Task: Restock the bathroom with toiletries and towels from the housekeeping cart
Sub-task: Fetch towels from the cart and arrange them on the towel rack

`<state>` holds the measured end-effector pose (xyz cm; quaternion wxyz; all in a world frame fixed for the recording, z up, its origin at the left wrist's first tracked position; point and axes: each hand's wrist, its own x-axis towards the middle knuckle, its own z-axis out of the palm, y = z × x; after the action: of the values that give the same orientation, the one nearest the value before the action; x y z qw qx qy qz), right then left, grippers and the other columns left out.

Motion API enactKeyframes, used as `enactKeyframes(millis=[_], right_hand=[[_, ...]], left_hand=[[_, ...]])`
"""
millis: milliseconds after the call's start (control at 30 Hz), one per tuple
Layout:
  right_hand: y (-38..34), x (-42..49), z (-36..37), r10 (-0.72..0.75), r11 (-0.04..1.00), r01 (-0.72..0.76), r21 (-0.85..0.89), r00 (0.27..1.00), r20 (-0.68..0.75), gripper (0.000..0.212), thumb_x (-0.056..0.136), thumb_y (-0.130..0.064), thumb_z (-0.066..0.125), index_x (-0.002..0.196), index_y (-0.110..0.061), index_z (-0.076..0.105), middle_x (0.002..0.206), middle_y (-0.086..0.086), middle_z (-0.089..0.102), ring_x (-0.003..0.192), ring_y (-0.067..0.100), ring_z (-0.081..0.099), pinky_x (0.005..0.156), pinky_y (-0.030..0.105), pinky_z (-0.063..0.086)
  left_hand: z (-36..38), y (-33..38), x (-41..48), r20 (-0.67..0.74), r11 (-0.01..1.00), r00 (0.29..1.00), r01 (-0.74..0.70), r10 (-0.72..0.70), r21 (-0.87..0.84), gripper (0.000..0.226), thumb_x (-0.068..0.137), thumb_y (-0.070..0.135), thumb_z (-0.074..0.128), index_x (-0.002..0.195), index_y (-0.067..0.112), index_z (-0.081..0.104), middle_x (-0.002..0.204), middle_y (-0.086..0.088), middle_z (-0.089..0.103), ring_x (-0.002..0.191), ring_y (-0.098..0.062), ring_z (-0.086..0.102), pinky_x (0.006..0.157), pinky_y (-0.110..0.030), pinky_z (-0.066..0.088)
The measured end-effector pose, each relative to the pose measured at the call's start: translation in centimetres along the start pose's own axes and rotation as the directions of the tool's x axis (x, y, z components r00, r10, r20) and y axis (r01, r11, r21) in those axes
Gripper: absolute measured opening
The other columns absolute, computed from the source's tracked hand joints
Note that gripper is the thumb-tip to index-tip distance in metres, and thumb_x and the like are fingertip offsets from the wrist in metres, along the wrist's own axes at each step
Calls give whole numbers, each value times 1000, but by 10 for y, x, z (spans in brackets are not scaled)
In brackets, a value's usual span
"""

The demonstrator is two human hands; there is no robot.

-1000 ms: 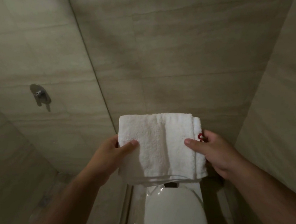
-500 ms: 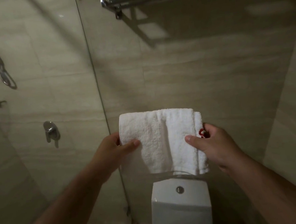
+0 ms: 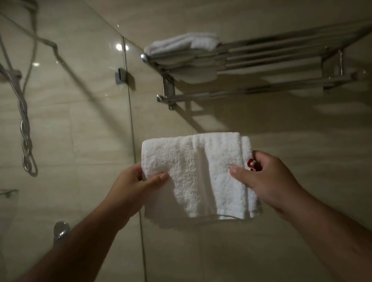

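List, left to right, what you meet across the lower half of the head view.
shower hose → tap → left hand → towel → right hand

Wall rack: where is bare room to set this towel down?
On the wall rack, the top bars lie bare from the stacked towel at the left end across to the right bracket: room for the white towel. The lower rail is bare. Only the left end is crowded.
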<state>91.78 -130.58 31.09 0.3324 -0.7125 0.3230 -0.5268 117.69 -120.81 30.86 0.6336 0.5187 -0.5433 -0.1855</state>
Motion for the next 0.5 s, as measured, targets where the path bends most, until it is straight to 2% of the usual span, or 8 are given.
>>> enactKeyframes(millis=[133,233,367,500], right_hand=[[-42,27,5,-131,991,129,-30,987,-87,9,88,-30,73,95,-29,67,87,-12,75,80,7,72,73,33,58],[-75,49,9,-227,973,217,-81,963,-148,10,88,-34,72,93,-29,65,87,-6,73,80,11,70,74,34,57],[-110,78,11,-318,946,297,-132,929,-190,10,89,-33,71,93,-27,64,86,-6,71,80,11,67,72,30,53],[-130,102,13,-353,932,323,-167,913,-206,11,91,-31,69,91,-23,61,82,-5,67,74,10,64,59,24,43]], left_hand=[[-24,32,30,1,992,992,-125,125,-32,31,81,19,74,110,9,69,100,-9,77,94,-26,74,77,-39,61],[-41,61,55,1,972,974,-228,229,-47,41,76,22,73,113,6,68,102,-11,76,95,-26,74,75,-36,61],[-57,94,88,-30,946,947,-322,321,-46,26,89,9,66,115,5,66,103,-11,76,94,-27,74,73,-33,61],[-63,113,118,-35,933,933,-359,358,-20,22,95,8,62,117,9,64,107,-11,75,100,-32,72,85,-48,60]])
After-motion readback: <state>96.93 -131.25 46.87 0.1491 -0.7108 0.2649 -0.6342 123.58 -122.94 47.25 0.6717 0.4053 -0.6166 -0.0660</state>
